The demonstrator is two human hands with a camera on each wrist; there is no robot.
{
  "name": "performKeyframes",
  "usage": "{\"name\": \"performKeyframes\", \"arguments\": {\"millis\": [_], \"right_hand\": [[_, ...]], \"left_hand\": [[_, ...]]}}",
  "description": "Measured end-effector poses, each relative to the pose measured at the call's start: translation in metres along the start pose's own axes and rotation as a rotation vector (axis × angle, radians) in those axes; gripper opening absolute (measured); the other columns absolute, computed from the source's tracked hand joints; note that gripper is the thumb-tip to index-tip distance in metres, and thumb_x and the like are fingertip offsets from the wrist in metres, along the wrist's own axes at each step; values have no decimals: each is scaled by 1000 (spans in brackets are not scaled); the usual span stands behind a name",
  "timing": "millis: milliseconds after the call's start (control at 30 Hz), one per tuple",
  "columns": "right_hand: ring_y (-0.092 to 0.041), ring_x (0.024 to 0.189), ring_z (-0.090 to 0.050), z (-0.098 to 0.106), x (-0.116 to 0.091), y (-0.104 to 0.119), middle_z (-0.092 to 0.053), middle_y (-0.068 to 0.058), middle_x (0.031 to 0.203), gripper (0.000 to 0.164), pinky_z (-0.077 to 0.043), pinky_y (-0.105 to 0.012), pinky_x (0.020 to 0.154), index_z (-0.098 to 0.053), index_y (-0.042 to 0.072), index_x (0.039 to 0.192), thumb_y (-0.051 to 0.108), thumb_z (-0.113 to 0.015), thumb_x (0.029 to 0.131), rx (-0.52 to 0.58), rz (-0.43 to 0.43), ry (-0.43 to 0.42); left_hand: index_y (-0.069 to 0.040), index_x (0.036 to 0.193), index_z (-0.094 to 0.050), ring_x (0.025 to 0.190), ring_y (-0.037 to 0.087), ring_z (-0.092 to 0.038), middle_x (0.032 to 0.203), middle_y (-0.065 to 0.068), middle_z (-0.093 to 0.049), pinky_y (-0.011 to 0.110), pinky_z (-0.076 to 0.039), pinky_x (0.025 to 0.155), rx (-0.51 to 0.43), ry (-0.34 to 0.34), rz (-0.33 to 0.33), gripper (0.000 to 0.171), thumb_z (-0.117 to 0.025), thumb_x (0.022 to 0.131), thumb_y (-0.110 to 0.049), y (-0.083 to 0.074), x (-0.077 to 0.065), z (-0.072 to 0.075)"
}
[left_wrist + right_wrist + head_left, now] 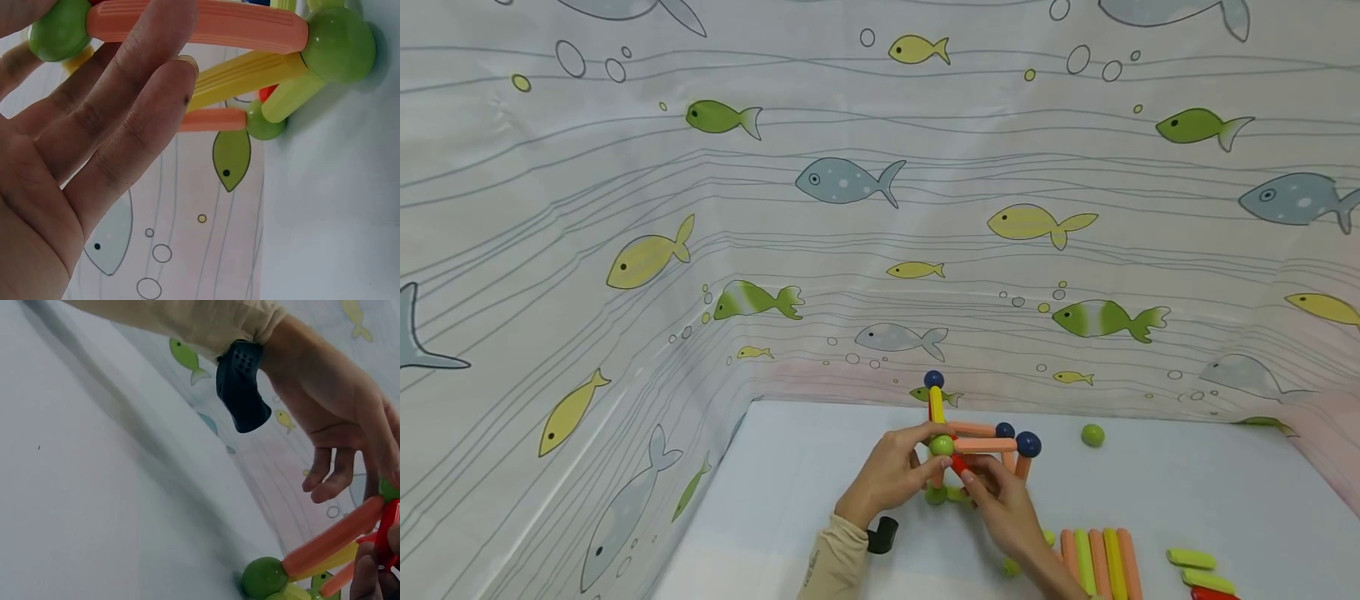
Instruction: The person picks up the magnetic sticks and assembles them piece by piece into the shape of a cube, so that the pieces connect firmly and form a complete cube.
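Observation:
A frame of coloured rods and balls stands on the table, with an upper green ball (pixel 942 446) at its near left corner. My left hand (pixel 895 468) holds that ball between thumb and fingers. My right hand (pixel 1006 504) pinches a red rod (pixel 959 465) whose end is right at the green ball. An orange rod (pixel 985 446) runs from this ball to a blue ball (pixel 1028 444). Above, a yellow rod (pixel 937 406) leads up to another blue ball (pixel 934 380). In the left wrist view, an upright orange rod (pixel 250 26) joins the held ball to a lower green ball (pixel 340 45).
Several long rods (pixel 1097 562) lie side by side near the front, right of my right forearm. Farther right are short yellow-green rods (pixel 1191 558) and a red piece (pixel 1213 593). A loose green ball (pixel 1093 435) sits toward the back. A fish-patterned curtain (pixel 850 250) surrounds the table.

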State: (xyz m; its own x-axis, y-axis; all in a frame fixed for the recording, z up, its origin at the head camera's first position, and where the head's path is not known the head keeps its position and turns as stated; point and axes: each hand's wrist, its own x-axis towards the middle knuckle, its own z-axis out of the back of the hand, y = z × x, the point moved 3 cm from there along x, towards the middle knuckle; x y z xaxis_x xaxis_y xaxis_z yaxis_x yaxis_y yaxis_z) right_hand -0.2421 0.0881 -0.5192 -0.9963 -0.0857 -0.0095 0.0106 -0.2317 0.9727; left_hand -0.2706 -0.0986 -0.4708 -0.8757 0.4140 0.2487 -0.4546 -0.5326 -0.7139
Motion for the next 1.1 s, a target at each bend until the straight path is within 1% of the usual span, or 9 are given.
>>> {"name": "performKeyframes", "arguments": {"millis": [267, 367, 500, 567, 667, 733, 800, 900, 1100], "right_hand": [[-26, 95, -74, -2, 1, 0, -71, -14, 125, 35, -60, -28, 78, -65, 8, 139, 17, -68, 105, 7, -7, -11], [-21, 91, -77, 5, -5, 2, -73, -14, 126, 38, -60, -25, 72, -65, 5, 138, 18, -71, 103, -81, 3, -46], [-9, 72, -69, 18, -17, 2, -77, -5, 102, 28, -54, -21, 60, -75, 5, 120, 21, -79, 97, -288, 12, -60], [-5, 69, -61, 23, -21, -1, -75, 2, 93, 21, -52, -21, 60, -78, 8, 109, 21, -83, 94, -396, 24, 18], [-8, 77, -59, 29, -25, -10, -72, 9, 90, 19, -55, -25, 69, -79, 13, 105, 23, -85, 91, -542, 50, 232], [-14, 89, -61, 32, -24, -17, -72, 8, 98, 22, -59, -36, 80, -79, 14, 108, 20, -87, 88, -606, 68, 370], [-20, 99, -60, 34, -22, -23, -72, 6, 105, 25, -60, -48, 89, -80, 17, 110, 16, -88, 86, -644, 52, 457], [-24, 104, -56, 39, -20, -28, -72, 3, 109, 28, -58, -55, 91, -81, 19, 108, 10, -89, 83, -673, 29, 504], [-26, 109, -56, 56, -18, -32, -72, 4, 114, 30, -56, -58, 94, -81, 23, 106, 10, -91, 81, -629, 45, 527]], "left_hand": [[-25, 136, -67, 51, -1, -51, 115, 0, -73, 19, -45, 49, -30, 1, -6, 36, -75, 101, -26, 2, 0, -1], [-25, 135, -66, 53, -1, -53, 117, 2, -72, 19, -47, 52, -52, 1, 2, 37, -77, 100, -22, 4, 1, -4], [-20, 133, -63, 55, -1, -57, 109, 1, -73, 19, -50, 55, -101, 4, 18, 38, -78, 98, -16, 5, 2, -10], [-16, 133, -62, 54, 0, -58, 100, 0, -73, 19, -49, 53, -128, 9, 28, 39, -78, 98, -15, 5, 2, -11], [-14, 133, -60, 53, 1, -59, 94, -2, -71, 19, -49, 53, -160, 13, 39, 39, -78, 98, -13, 4, 2, -13], [-13, 133, -59, 53, 1, -59, 99, -1, -71, 20, -51, 54, -169, 15, 35, 39, -77, 99, -12, 4, 2, -13], [-14, 133, -59, 55, 3, -61, 106, 1, -71, 20, -53, 57, -181, 17, 31, 38, -76, 99, -12, 4, 1, -13], [-15, 132, -59, 55, 5, -62, 111, 3, -70, 21, -55, 58, -192, 19, 21, 37, -75, 100, -11, 4, 1, -13], [-16, 131, -58, 54, 4, -61, 112, 5, -71, 20, -54, 57, -199, 25, 2, 36, -75, 99, -10, 3, 3, -14]]}}
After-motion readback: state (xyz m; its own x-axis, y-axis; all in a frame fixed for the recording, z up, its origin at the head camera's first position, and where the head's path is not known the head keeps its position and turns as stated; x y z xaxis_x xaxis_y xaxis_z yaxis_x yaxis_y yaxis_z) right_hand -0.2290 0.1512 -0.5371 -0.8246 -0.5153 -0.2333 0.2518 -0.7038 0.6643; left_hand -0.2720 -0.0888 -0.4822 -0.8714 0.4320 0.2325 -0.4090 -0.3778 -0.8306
